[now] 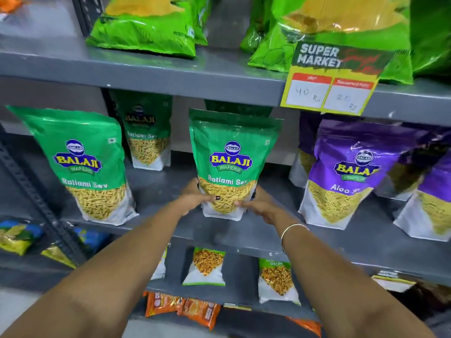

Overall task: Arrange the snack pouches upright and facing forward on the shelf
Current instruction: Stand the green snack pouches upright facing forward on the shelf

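Observation:
A green Ratlami Sev pouch stands upright in the middle of the grey middle shelf, label facing me. My left hand grips its lower left edge and my right hand grips its lower right edge. Another green pouch stands close behind it, mostly hidden. A second green Ratlami Sev pouch stands at the left front, leaning slightly left. A third stands further back. Purple Aloo Sev pouches stand upright at the right.
Light green bags lie on the upper shelf, with a yellow price tag on its edge. Small white-and-green packets and orange packets fill the lower shelves. A dark slotted upright runs down the left.

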